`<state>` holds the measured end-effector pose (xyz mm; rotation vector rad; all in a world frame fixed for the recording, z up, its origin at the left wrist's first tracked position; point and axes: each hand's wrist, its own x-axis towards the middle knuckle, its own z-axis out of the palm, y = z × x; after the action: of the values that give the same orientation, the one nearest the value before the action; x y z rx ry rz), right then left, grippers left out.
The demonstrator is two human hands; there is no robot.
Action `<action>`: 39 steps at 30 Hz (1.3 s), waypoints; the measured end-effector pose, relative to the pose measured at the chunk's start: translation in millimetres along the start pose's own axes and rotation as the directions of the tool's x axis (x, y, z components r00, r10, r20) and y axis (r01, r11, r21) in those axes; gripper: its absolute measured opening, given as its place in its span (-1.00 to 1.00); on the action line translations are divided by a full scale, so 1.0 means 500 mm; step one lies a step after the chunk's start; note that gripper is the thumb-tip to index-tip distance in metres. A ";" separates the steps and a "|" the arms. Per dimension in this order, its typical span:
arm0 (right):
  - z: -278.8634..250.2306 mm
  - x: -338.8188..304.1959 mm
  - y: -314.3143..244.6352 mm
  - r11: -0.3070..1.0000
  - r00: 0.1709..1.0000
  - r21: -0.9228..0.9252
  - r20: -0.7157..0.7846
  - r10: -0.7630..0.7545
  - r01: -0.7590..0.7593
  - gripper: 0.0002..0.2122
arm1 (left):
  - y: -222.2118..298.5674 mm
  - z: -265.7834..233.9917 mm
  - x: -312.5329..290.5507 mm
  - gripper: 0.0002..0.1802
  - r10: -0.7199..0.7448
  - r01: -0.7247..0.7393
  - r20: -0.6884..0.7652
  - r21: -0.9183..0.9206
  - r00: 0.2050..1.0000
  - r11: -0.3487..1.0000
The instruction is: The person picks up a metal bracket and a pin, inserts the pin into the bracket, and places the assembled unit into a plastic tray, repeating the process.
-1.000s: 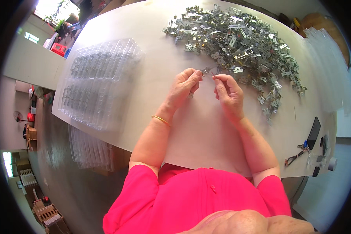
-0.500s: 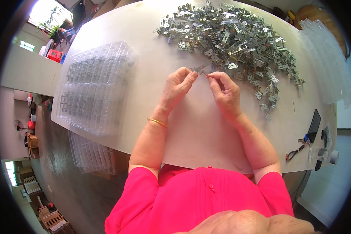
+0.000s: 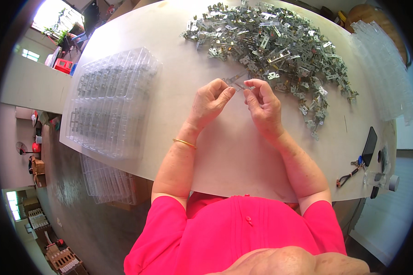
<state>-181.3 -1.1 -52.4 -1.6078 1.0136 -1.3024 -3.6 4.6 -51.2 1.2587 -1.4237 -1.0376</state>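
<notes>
Over the table, my left hand (image 3: 212,98) is closed in a pinch on a small thin metal bracket (image 3: 237,85), which sticks out to the right of the fingertips. The bracket's exact shape is too small to make out. My right hand (image 3: 265,106) is just to its right, thumb and index finger parted around the bracket's far end, the other fingers curled. Just beyond both hands spreads a large heap of silver metal brackets (image 3: 280,50), some with brass-coloured bits.
Stacked clear plastic trays (image 3: 110,103) with metal parts in rows stand at left; more clear trays (image 3: 106,179) sit below the table edge. Clear plastic sheets or trays (image 3: 384,68) lie at right. A phone (image 3: 370,145), keys on a cord (image 3: 348,177) and a clear bottle (image 3: 380,179) lie near the right edge.
My right thumb and index finger have parted from their pinch at the bracket's end. My left hand stays in nearly the same place, still pinching.
</notes>
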 end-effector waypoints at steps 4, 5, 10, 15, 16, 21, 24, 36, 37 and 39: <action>0.000 0.000 -0.004 0.998 0.998 0.021 0.032 0.061 -0.062 -0.85 | 0.006 0.001 -0.004 -0.76 0.020 -0.021 0.008 0.037 1.000 0.999; 0.002 0.000 -0.007 0.995 0.995 0.052 0.051 0.087 -0.090 -0.85 | 0.005 0.001 -0.004 -0.76 0.021 -0.021 0.008 0.036 1.000 0.999; -0.004 0.004 -0.015 0.981 0.981 0.088 0.103 0.162 -0.172 -0.86 | 0.001 0.000 -0.003 -0.77 0.098 -0.099 0.017 0.128 0.995 0.987; -0.006 0.008 -0.003 0.990 0.987 -0.009 0.070 0.144 -0.144 -0.94 | -0.005 0.002 -0.006 -0.78 0.130 -0.133 0.027 0.182 0.991 0.974; -0.006 0.008 -0.001 0.990 0.987 -0.009 0.072 0.143 -0.143 -0.94 | -0.004 0.003 -0.007 -0.77 0.160 -0.166 0.045 0.226 0.986 0.960; -0.008 0.011 -0.003 0.975 0.983 -0.127 -0.004 -0.185 0.183 -0.95 | 0.003 0.012 -0.012 -0.76 0.133 -0.152 0.130 0.147 0.982 0.977; -0.002 0.020 -0.006 0.964 0.949 -0.071 -0.169 -0.266 0.257 -0.95 | 0.002 0.009 -0.009 -0.79 0.044 -0.039 0.128 -0.037 0.991 0.999; 0.006 0.004 -0.007 0.980 0.989 0.131 0.008 0.149 -0.149 -0.92 | -0.008 -0.014 0.004 -0.73 -0.098 0.152 0.129 -0.529 0.987 0.835; 0.007 0.004 -0.008 0.980 0.989 0.131 0.008 0.151 -0.150 -0.92 | -0.008 -0.014 0.004 -0.73 -0.099 0.154 0.130 -0.529 0.987 0.835; 0.007 0.005 -0.009 0.983 0.989 0.112 -0.004 0.145 -0.143 -0.92 | -0.006 -0.015 0.004 -0.73 -0.091 0.147 0.132 -0.515 0.987 0.845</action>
<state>-177.1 -1.6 -47.6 -1.4183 1.0270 -1.2494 4.1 2.2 -52.5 0.9037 -1.0354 -1.4761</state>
